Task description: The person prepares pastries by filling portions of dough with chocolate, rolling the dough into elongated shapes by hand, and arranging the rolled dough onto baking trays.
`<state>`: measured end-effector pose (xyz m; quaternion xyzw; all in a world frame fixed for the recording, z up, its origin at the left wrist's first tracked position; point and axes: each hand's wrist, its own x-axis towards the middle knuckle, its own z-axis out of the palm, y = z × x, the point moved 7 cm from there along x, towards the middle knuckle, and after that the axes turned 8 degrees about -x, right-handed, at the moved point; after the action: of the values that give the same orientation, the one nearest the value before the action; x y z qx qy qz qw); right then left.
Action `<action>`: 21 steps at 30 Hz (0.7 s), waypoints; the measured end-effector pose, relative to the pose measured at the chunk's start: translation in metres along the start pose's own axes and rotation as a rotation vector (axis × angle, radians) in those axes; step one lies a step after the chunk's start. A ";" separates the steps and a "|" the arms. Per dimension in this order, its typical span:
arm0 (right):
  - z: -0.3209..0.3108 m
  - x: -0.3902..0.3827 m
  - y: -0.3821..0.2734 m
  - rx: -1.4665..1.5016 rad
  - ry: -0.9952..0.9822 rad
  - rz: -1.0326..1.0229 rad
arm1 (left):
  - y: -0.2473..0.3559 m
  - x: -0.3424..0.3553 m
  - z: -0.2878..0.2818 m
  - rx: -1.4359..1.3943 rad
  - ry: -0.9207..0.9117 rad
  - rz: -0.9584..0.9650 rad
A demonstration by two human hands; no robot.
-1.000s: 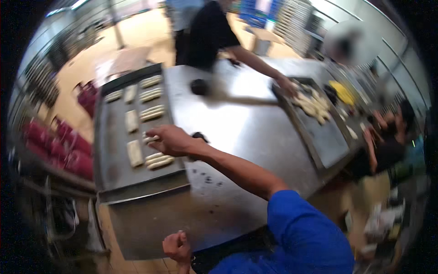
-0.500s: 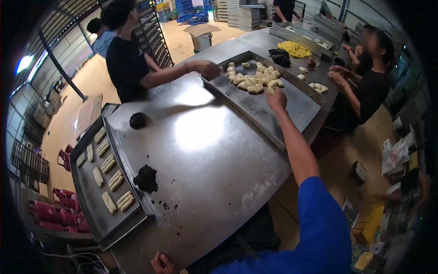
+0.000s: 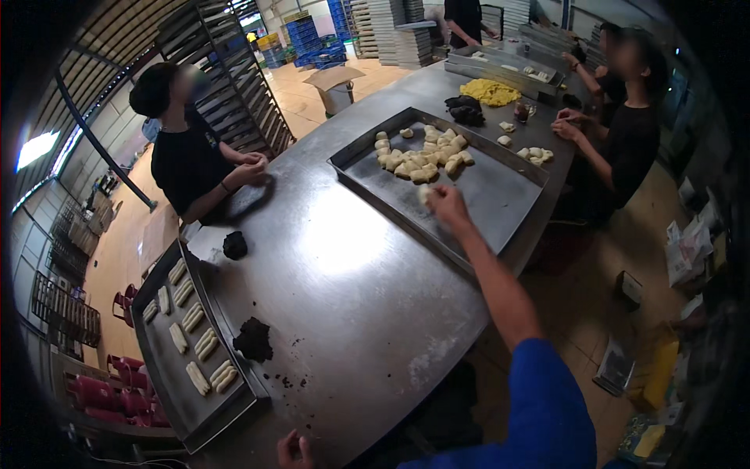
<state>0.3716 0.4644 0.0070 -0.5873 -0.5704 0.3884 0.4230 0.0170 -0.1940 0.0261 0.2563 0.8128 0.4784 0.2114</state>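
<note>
My right hand point(image 3: 448, 205) pinches a pale dough piece point(image 3: 424, 195) over the near part of a large metal tray point(image 3: 500, 199). Many small dough pieces point(image 3: 422, 162) lie clustered toward that tray's far side, just beyond the hand. Low in the picture, my left hand point(image 3: 294, 452) is at the table's near edge, its fingers curled; whether anything is in them is hidden. Ahead of it on the metal table point(image 3: 351, 313) sit a dark brown lump point(image 3: 254, 339) with crumbs and a smaller dark ball point(image 3: 234, 245).
At left, another tray point(image 3: 168, 371) holds rows of ridged dough strips point(image 3: 206, 344). A co-worker point(image 3: 191, 156) stands beyond it; another point(image 3: 617, 141) handles dough at right. Yellow filling point(image 3: 491, 92), a dark mass point(image 3: 466, 110) and a glass mug point(image 3: 524, 112) lie at the far side.
My right hand has drawn back from the cluster toward me and left, carrying a dough piece. The left co-worker's arm has withdrawn from the tray; both their hands are now together.
</note>
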 end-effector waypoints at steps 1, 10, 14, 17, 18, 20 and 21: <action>0.020 -0.047 -0.031 0.238 -0.142 -0.049 | 0.006 0.008 0.015 -0.073 -0.022 0.098; 0.123 -0.385 -0.130 0.365 -0.940 -0.061 | 0.159 0.055 0.130 -0.629 -0.460 0.094; 0.101 -0.407 -0.164 0.421 -0.933 -0.174 | 0.139 0.059 0.110 -0.689 -0.443 0.154; 0.112 -0.419 -0.159 0.302 -0.973 -0.170 | 0.114 0.052 0.109 -0.833 -0.556 -0.082; 0.118 -0.421 -0.154 0.270 -0.907 -0.123 | 0.109 0.045 0.098 -0.849 -0.505 -0.091; 0.136 -0.432 -0.149 0.265 -0.968 -0.074 | 0.126 0.032 0.063 -0.694 -0.269 0.161; 0.144 -0.436 -0.146 0.270 -0.987 -0.021 | 0.117 0.035 0.056 -0.702 -0.243 0.151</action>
<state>0.1659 0.0355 0.0833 -0.2683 -0.6529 0.6853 0.1791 0.0474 -0.0872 0.1008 0.2825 0.5471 0.7082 0.3454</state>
